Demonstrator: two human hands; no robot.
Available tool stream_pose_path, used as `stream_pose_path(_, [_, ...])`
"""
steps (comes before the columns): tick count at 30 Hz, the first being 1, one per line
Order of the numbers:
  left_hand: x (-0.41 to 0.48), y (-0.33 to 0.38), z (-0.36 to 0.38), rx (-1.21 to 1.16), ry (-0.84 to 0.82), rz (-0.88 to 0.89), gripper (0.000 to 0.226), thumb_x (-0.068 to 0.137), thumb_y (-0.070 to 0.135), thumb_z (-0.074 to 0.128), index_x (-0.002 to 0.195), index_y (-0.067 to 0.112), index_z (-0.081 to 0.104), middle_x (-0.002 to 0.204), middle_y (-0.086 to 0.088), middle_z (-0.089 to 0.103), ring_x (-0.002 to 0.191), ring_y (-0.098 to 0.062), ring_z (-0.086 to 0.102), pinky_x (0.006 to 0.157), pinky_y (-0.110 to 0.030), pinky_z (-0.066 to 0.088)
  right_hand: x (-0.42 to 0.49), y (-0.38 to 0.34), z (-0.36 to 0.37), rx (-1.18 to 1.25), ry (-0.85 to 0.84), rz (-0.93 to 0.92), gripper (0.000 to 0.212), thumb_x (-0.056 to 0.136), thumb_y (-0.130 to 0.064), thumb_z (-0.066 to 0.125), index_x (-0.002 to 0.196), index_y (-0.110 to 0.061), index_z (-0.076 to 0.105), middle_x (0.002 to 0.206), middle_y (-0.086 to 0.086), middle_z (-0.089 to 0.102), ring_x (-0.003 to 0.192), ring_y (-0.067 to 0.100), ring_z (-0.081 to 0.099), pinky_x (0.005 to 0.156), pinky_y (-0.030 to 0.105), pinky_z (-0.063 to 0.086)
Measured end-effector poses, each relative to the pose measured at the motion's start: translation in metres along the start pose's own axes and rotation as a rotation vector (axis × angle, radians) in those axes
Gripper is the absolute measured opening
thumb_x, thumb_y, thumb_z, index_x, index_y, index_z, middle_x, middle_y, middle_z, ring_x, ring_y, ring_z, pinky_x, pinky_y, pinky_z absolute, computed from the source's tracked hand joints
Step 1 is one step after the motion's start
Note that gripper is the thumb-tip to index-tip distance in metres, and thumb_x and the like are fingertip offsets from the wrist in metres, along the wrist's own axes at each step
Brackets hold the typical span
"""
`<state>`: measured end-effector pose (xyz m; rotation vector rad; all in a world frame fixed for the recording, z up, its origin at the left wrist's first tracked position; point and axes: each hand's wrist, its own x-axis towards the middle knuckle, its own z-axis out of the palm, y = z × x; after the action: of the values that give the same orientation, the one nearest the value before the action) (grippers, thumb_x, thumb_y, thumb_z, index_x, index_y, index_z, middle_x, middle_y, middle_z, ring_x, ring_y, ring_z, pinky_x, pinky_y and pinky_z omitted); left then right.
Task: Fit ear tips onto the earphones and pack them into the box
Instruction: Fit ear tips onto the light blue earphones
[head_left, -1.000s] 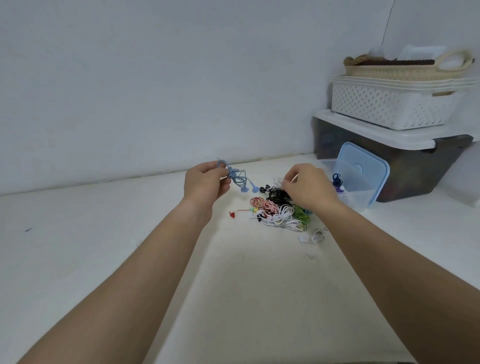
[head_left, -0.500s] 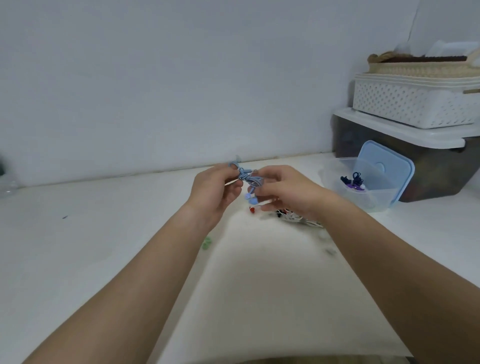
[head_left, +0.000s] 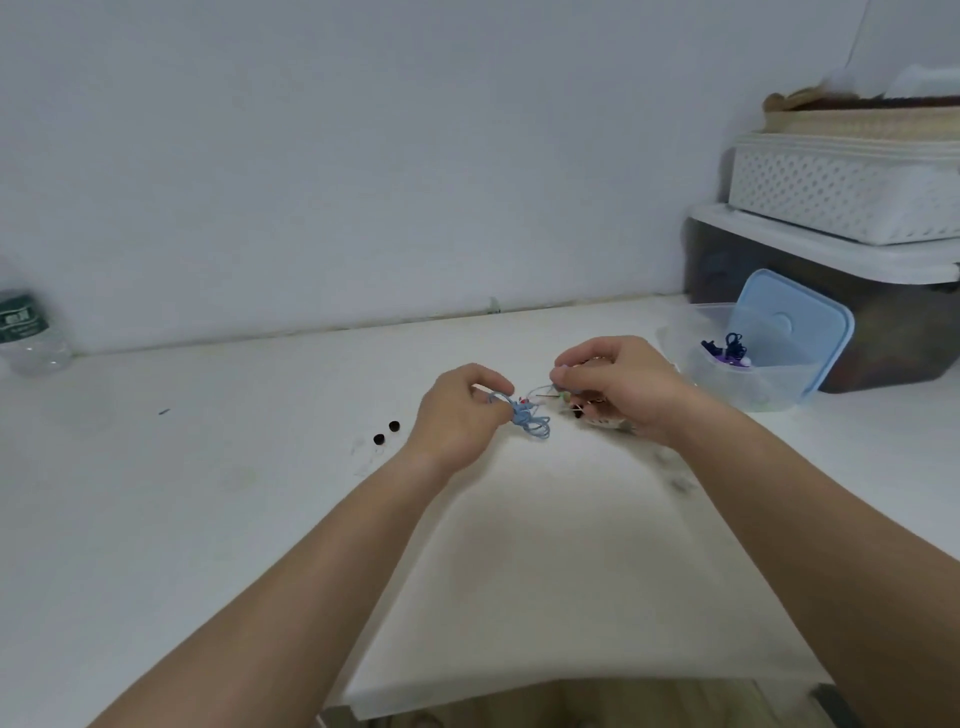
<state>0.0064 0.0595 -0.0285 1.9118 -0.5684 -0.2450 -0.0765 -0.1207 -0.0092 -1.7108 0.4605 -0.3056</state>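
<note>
A: Quick pass. Your left hand (head_left: 457, 410), centre frame: what's it got?

B: Fingers pinched closed on the blue earphones (head_left: 524, 415). The cord bundle hangs in loops just right of and below your fingertips, above the table (head_left: 208, 519).

A: Right hand (head_left: 618, 384)?

B: Just right of centre, curled shut, thumb and forefinger pinched on the far end of the same cord; a thin strand runs between your two hands. Whether there's an ear tip in that pinch, can't tell, it's too small and blurred.

A: Anything under your right hand?

B: Part of a cable pile (head_left: 602, 418) shows below the palm, mostly hidden. Colours unclear.

A: Box?

B: Clear box (head_left: 737, 384) at right of frame, right of your right hand, open. Blue lid (head_left: 789, 332) leans tilted at its far right side. Dark blue and purple earphones (head_left: 727, 351) lie inside.

A: Loose bits?

B: Two black tips (head_left: 387, 433) on the table, left of your left wrist, close together, apart from your hand.

A: Background?

B: Bottle (head_left: 26, 332) at left edge against the wall. Upper right: dark bin (head_left: 779, 291) with white lid behind the box, white basket (head_left: 841, 192) on it, woven basket (head_left: 862, 117) on top of that.
</note>
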Motion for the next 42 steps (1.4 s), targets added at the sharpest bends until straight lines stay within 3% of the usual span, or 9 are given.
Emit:
stream_pose_path(6, [0.001,0.001,0.012,0.242,-0.086,0.03,0.009,0.081,0.021,0.073,0.086,0.027,0.069,0.076,0.013,0.064,0.075,-0.01,0.061,0.063,-0.024,0.042,-0.001,0.004,0.007,-0.261,0.088,-0.156,0.022,0.083,-0.021,0.081,0.094,-0.013,0.063,0.07,-0.003,0.074,0.06,0.01,0.06,0.055,0.023,0.045])
stream_pose_path(11, [0.008,0.0,-0.005,0.298,-0.108,0.065,0.01,0.086,0.022,0.068,0.095,0.027,0.071,0.084,0.014,0.068,0.085,-0.007,0.064,0.07,-0.021,0.043,0.004,0.007,0.019,-0.324,0.037,-0.283,0.009,0.087,-0.02,0.076,0.086,-0.013,0.071,0.06,-0.004,0.068,0.052,0.003,0.053,0.056,0.022,0.039])
stream_pose_path(15, [0.02,-0.003,-0.047,0.266,0.041,0.043,0.011,0.091,0.02,0.063,0.095,0.023,0.072,0.088,0.014,0.068,0.081,-0.007,0.062,0.062,-0.019,0.043,0.015,0.008,0.032,-0.386,-0.026,-0.29,0.005,0.086,-0.017,0.073,0.083,-0.02,0.073,0.069,-0.002,0.072,0.066,0.013,0.062,0.072,0.033,0.051])
stream_pose_path(19, [0.033,-0.021,-0.09,0.276,0.123,-0.005,0.014,0.091,0.014,0.064,0.096,0.022,0.074,0.095,0.009,0.07,0.091,-0.007,0.064,0.065,-0.015,0.043,0.028,0.008,0.041,-0.44,-0.093,-0.284,0.014,0.087,-0.015,0.069,0.084,-0.027,0.075,0.071,-0.011,0.072,0.073,0.004,0.066,0.081,0.03,0.052])
stream_pose_path(24, [0.036,-0.036,-0.112,0.399,-0.025,-0.02,0.019,0.088,0.008,0.069,0.089,0.025,0.076,0.089,0.01,0.071,0.087,-0.007,0.065,0.069,-0.018,0.045,0.036,0.012,0.056,-0.513,-0.158,-0.339,0.014,0.091,-0.016,0.068,0.088,-0.028,0.076,0.079,-0.008,0.076,0.083,0.011,0.071,0.083,0.031,0.054])
stream_pose_path(28, [0.035,-0.04,-0.108,0.547,-0.175,0.008,0.019,0.084,0.01,0.072,0.088,0.028,0.078,0.082,0.009,0.073,0.084,-0.007,0.067,0.074,-0.02,0.051,0.043,0.021,0.07,-0.461,-0.15,-0.374,0.016,0.091,-0.014,0.069,0.088,-0.028,0.076,0.081,-0.01,0.075,0.077,0.003,0.064,0.076,0.021,0.049])
stream_pose_path(33, [0.035,-0.048,-0.103,0.594,-0.118,0.026,0.016,0.083,0.015,0.075,0.084,0.03,0.076,0.081,0.01,0.071,0.08,-0.01,0.068,0.079,-0.029,0.056,0.043,0.028,0.078,-0.251,-0.123,-0.37,0.021,0.097,-0.01,0.062,0.09,-0.025,0.074,0.082,-0.002,0.073,0.08,0.009,0.065,0.072,0.015,0.049])
stream_pose_path(38, [0.035,-0.048,-0.091,0.669,-0.09,0.037,0.009,0.083,0.025,0.076,0.085,0.034,0.074,0.082,0.013,0.07,0.076,-0.01,0.067,0.077,-0.033,0.057,0.043,0.028,0.08,-0.161,-0.123,-0.352,0.022,0.1,-0.01,0.055,0.102,-0.022,0.073,0.076,0.001,0.067,0.078,0.02,0.066,0.081,0.045,0.054])
stream_pose_path(42, [0.036,-0.045,-0.084,0.748,-0.083,0.033,0.01,0.084,0.026,0.074,0.084,0.036,0.071,0.087,0.015,0.068,0.072,-0.008,0.064,0.063,-0.024,0.049,0.041,0.03,0.081,-0.112,-0.119,-0.33,0.011,0.093,-0.012,0.068,0.101,-0.019,0.068,0.073,-0.004,0.069,0.079,0.026,0.074,0.083,0.051,0.056])
